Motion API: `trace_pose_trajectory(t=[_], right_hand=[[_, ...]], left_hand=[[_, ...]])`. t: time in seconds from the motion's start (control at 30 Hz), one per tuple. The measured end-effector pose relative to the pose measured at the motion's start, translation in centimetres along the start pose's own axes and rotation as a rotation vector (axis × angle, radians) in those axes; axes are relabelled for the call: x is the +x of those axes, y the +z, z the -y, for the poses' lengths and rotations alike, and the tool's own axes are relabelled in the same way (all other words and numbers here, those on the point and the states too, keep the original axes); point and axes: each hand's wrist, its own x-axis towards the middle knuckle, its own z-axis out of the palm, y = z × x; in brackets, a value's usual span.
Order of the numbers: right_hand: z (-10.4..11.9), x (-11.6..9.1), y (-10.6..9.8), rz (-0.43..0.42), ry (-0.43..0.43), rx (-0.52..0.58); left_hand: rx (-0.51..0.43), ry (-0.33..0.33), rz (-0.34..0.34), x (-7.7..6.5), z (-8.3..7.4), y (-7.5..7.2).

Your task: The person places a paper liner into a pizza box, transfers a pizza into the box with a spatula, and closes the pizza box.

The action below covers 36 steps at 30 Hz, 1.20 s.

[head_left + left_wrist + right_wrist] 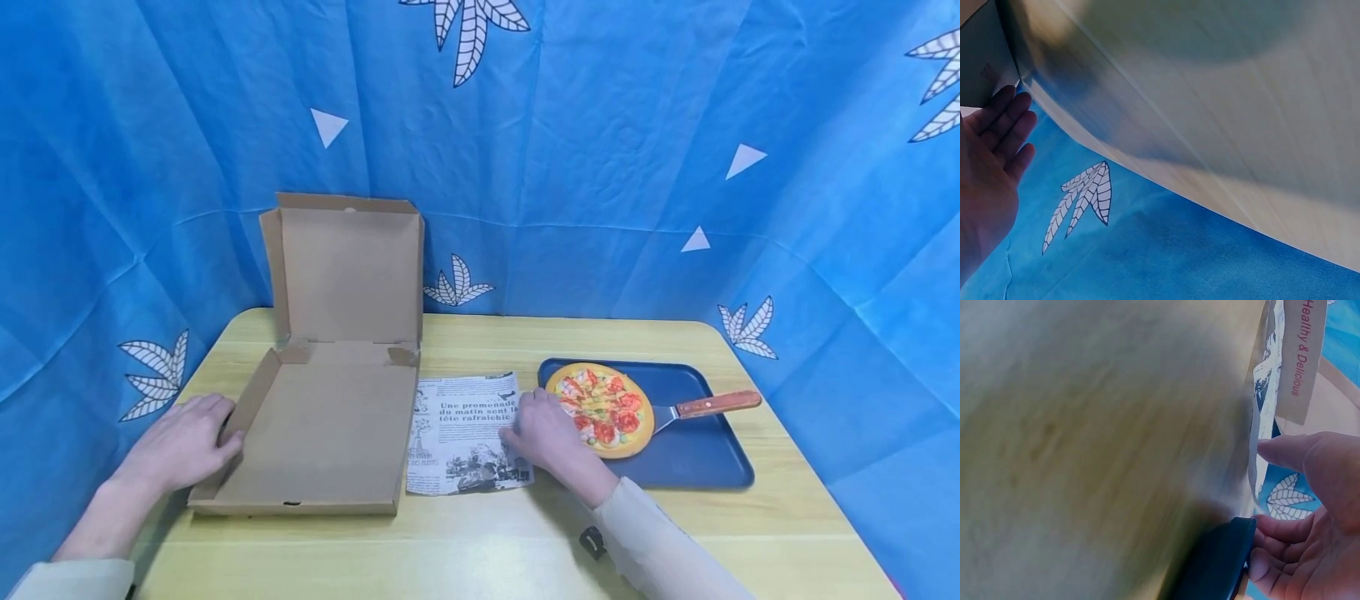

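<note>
An open cardboard pizza box [337, 433] lies on the table, its lid [352, 275] raised at the back. My left hand [180, 442] holds the left wall, thumb over the inner side, fingers along the outside in the left wrist view. A printed sheet of paper [472, 408] lies flat right beside the box. At its right edge, my right hand [547, 429] touches the paper with the thumb; its bent fingers are right at the rim of a dark blue tray [675, 462] in the right wrist view, thumb and fingertips apart. A pizza [600, 408] sits on the tray's left part.
A spatula [716, 404] with a wooden handle lies on the tray, its metal blade reaching the pizza and its handle sticking out past the right rim. Blue patterned cloth [525, 167] surrounds the back and sides of the light wooden table [480, 558].
</note>
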Motion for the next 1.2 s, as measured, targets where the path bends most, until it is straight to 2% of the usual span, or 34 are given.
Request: trace_pose_trajectory(t=[0.23, 0.73, 1.2], right_hand=[[-0.05, 0.10, -0.02, 0.011, -0.007, 0.041], [0.26, 0.22, 0.02, -0.048, -0.016, 0.121], [0.50, 0.15, -0.09, -0.031, 0.005, 0.120]], left_hand=[[0.017, 0.024, -0.027, -0.12, 0.15, 0.26], [0.020, 0.035, -0.053, -0.36, 0.15, 0.30], [0.030, 0.035, -0.052, -0.34, 0.18, 0.51]])
